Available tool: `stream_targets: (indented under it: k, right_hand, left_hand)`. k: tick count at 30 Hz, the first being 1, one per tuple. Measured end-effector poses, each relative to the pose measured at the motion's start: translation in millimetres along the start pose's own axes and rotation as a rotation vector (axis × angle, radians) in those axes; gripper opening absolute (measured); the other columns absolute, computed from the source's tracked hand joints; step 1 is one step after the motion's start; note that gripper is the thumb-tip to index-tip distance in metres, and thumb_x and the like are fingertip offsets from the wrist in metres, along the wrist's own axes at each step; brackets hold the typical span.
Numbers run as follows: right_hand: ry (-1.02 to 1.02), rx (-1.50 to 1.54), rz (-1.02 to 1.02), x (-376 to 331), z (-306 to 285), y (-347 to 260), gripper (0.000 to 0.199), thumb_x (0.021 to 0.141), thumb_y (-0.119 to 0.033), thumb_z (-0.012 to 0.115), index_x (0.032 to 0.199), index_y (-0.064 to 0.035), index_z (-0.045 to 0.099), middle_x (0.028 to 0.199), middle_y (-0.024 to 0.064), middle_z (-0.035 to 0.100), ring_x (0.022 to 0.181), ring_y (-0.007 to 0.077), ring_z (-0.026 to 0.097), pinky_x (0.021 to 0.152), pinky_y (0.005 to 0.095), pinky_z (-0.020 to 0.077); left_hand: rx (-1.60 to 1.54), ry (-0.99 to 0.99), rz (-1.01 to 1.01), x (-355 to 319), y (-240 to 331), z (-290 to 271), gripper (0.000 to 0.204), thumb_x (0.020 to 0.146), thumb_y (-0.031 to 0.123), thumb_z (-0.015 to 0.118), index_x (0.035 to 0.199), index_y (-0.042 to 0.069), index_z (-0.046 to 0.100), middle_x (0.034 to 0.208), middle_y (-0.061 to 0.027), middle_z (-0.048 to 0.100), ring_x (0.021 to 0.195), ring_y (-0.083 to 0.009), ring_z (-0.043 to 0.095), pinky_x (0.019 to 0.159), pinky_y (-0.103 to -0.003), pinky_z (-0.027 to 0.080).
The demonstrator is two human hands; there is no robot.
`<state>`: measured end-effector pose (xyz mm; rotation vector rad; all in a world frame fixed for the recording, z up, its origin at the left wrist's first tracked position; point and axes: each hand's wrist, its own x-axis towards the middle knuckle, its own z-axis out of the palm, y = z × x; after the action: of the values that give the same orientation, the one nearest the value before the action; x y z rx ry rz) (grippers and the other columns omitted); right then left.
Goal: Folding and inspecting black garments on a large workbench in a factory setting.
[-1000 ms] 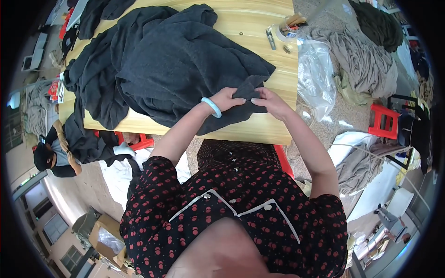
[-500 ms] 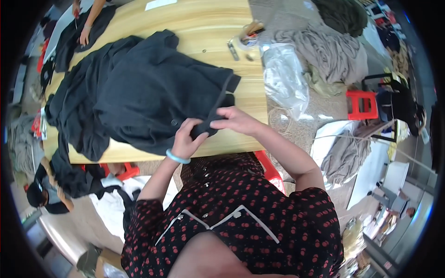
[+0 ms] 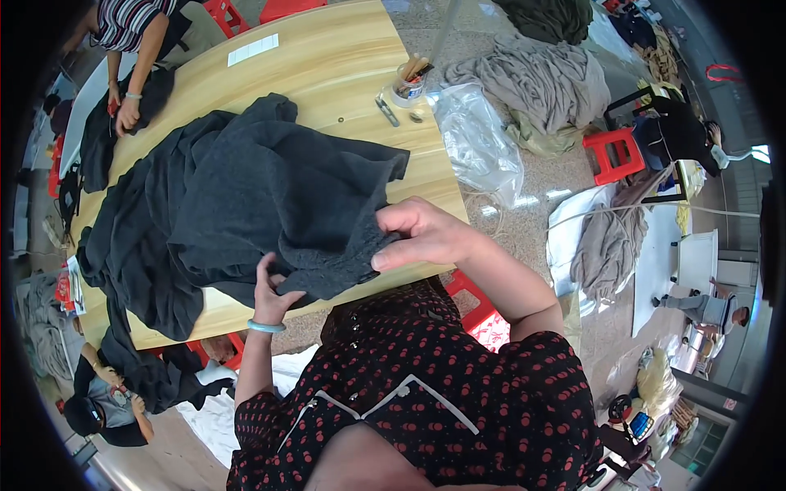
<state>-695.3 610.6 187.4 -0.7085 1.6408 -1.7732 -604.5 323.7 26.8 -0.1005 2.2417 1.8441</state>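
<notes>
A dark charcoal garment (image 3: 237, 176) lies spread and rumpled over the left and middle of the wooden table, its near edge hanging toward me. My right hand (image 3: 426, 236) pinches the garment's right edge between thumb and fingers, lifting it a little. Lower and to the left, my left hand (image 3: 274, 296), with a pale bangle at the wrist, grips the near edge; some of its fingertips are hidden in the cloth. Between my hands the raised fabric shows a fuzzy texture.
On the wooden table (image 3: 348, 61) stand a clear tub of small tools (image 3: 409, 83), a small metal tool (image 3: 386, 110) and a white paper (image 3: 253, 50). A co-worker's hand (image 3: 127, 117) works dark cloth at far left. Right, on the floor, lie a plastic bag (image 3: 479, 139) and grey cloth (image 3: 532, 82).
My left hand has moved left and nearer to me, away from the right one. The garment's near right part is turned up, and its button no longer shows. The view has shifted.
</notes>
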Motion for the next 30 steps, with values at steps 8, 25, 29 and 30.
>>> stream_targets:
  k: [8,25,29,30]
  right_hand:
    - [0.03,0.031,-0.342,-3.8,32.0,-21.3,0.023,0.06,-0.011,0.072,0.062,-0.0007,0.051,0.059,-0.0013,0.05,0.056,0.0069,0.044,0.05,0.023,0.0333]
    - [1.052,0.15,0.137,-30.6,-53.1,134.2,0.025,0.079,-0.015,0.059,0.099,0.0005,0.055,0.088,0.0004,0.058,0.079,0.0073,0.051,0.075,0.0208,0.0378]
    - [1.015,-0.655,0.545,-28.6,-47.3,225.8,0.019,0.077,-0.014,0.057,0.09,0.0007,0.057,0.076,0.0086,0.059,0.072,0.0196,0.056,0.067,0.0284,0.0428]
    - [0.966,-0.983,0.607,-25.6,-37.4,230.9,0.017,0.075,-0.011,0.057,0.089,0.0004,0.057,0.078,0.012,0.06,0.075,0.0248,0.057,0.069,0.0305,0.0436]
  left_hand:
    - [0.711,0.118,0.08,31.9,-36.5,-56.5,0.063,0.061,0.001,0.062,0.119,0.013,0.04,0.079,-0.0186,0.059,0.073,-0.0383,0.056,0.065,-0.039,0.046]
    - [0.851,0.007,0.176,6.0,4.9,-126.6,0.025,0.061,0.004,0.061,0.083,0.002,0.051,0.079,-0.0165,0.056,0.076,-0.0322,0.056,0.065,-0.037,0.044]
    - [1.262,-0.203,-0.112,37.2,-66.9,-111.7,0.045,0.066,0.021,0.066,0.102,0.003,0.047,0.093,-0.0186,0.056,0.088,-0.0341,0.054,0.077,-0.038,0.045]
    - [1.269,-0.223,-0.114,38.6,-70.1,-112.8,0.045,0.066,0.021,0.066,0.102,0.003,0.047,0.093,-0.0186,0.056,0.088,-0.0341,0.054,0.077,-0.038,0.045]
